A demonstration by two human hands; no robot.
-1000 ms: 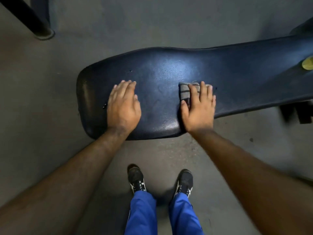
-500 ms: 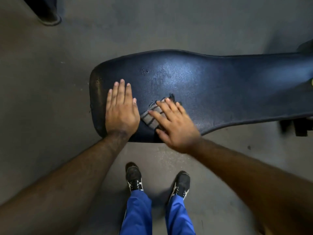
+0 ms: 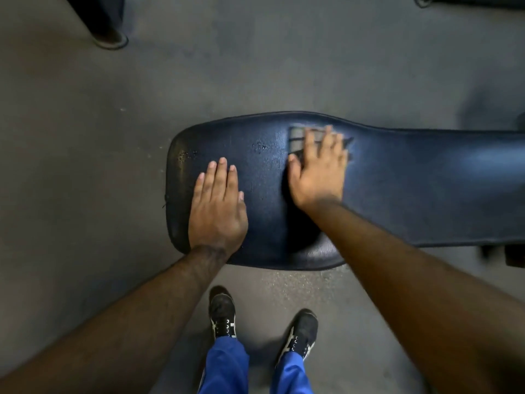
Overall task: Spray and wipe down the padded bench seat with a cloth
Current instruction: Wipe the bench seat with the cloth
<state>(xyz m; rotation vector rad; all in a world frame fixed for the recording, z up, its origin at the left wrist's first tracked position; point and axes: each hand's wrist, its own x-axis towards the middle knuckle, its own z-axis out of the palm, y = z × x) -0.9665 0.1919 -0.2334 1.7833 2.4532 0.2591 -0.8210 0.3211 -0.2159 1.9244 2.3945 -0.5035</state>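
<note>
Bench seat (image 3: 412,200): left hand (image 3: 217,206) flat, fingers straight; right hand (image 3: 318,172) spread, pressing cloth (image 3: 297,140).

Both hands are lying on the bench (image 3: 412,194), the left hand (image 3: 217,207) flat near its left end, the right hand (image 3: 318,169) to its right pressing a cloth (image 3: 297,139) near the far edge.
</note>
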